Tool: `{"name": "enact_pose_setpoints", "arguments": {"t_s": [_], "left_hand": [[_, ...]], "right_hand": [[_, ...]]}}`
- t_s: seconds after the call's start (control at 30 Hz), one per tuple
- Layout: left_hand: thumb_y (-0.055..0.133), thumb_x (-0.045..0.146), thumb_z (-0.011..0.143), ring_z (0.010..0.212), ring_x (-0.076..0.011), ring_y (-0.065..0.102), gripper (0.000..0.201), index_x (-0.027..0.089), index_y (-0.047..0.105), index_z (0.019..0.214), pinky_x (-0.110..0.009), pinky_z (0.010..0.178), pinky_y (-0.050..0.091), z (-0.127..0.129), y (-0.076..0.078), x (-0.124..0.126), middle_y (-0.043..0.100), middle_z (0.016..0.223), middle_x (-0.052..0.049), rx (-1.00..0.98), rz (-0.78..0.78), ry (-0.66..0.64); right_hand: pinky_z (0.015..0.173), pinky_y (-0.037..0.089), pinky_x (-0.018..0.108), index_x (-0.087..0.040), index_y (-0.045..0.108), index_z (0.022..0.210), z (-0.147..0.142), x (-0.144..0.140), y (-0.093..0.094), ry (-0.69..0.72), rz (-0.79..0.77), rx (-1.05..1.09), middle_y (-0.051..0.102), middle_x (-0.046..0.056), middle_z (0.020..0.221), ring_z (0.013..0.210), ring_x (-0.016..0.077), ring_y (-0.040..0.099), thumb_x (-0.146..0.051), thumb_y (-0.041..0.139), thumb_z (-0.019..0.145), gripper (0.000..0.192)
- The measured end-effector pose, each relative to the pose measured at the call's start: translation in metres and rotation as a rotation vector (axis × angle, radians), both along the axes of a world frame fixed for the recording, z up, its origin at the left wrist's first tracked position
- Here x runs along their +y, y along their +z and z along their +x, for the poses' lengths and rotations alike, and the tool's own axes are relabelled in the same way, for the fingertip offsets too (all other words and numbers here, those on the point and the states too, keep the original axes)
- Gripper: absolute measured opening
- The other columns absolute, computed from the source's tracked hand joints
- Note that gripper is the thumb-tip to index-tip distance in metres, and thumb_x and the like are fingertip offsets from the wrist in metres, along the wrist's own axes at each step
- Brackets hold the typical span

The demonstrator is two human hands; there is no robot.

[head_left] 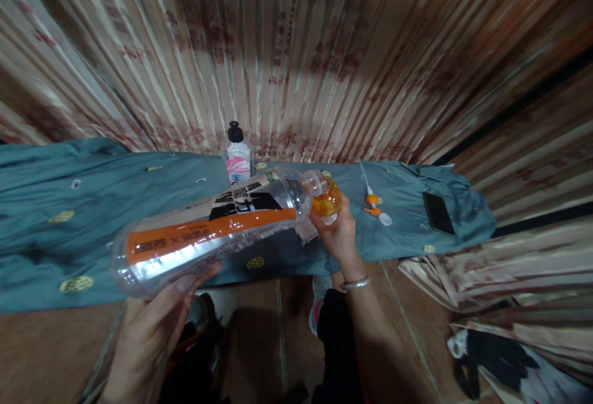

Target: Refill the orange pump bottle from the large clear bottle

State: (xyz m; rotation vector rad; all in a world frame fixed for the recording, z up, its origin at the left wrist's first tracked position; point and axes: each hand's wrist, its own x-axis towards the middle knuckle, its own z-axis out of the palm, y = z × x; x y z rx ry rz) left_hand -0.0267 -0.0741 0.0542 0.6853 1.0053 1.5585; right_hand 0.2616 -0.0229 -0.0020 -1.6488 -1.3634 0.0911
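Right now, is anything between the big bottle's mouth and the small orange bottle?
Nothing visible. The big bottle, tilted in the left hand, has its mouth right against the orange bottle held by the right hand. The pump lies apart on the cloth.

The big bottle [208,231] is clear glossy plastic with a smooth printed label. The small bottle [324,197] looks like shiny clear plastic. The cloth [92,206] is matt teal fabric. Far curtains [296,52] have a satin sheen. The bracelet [354,283] is polished metal.
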Motion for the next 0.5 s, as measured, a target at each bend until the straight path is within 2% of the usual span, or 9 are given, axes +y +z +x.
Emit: {"name": "enact_pose_setpoints", "arguments": {"t_s": [0.17, 0.4, 0.5], "left_hand": [[0.087, 0.022, 0.063, 0.093, -0.0215, 0.074, 0.053, 0.029, 0.074, 0.114, -0.029, 0.077, 0.066, -0.001, 0.0, 0.004, 0.079, 0.109, 0.0, 0.026, 0.031, -0.03], [0.086, 0.024, 0.062, 0.114, -0.0268, 0.068, 0.046, 0.028, 0.077, 0.107, -0.031, 0.092, 0.061, 0.009, 0.009, 0.003, 0.079, 0.111, 0.0, 0.032, 0.052, 0.019], [0.085, 0.024, 0.063, 0.114, -0.0257, 0.068, 0.044, 0.028, 0.077, 0.106, -0.03, 0.094, 0.06, 0.01, 0.009, 0.002, 0.078, 0.112, 0.0, 0.038, 0.04, 0.014]], "right_hand": [[0.094, 0.058, 0.042, -0.02, 0.049, 0.132, -0.001, 0.0, 0.0, -0.004, -0.009, 0.011, 0.07, 0.013, 0.123, 0.111, 0.028, 0.07, -0.041, 0.076, 0.076, 0.066], [0.096, 0.057, 0.044, -0.02, 0.049, 0.132, -0.002, -0.001, 0.002, 0.006, -0.009, 0.031, 0.07, 0.012, 0.124, 0.113, 0.0287, 0.069, -0.041, 0.075, 0.076, 0.065], [0.095, 0.058, 0.044, -0.021, 0.05, 0.131, -0.003, -0.001, 0.003, 0.013, -0.019, 0.039, 0.07, 0.012, 0.123, 0.111, 0.0284, 0.07, -0.041, 0.076, 0.076, 0.064]]}}
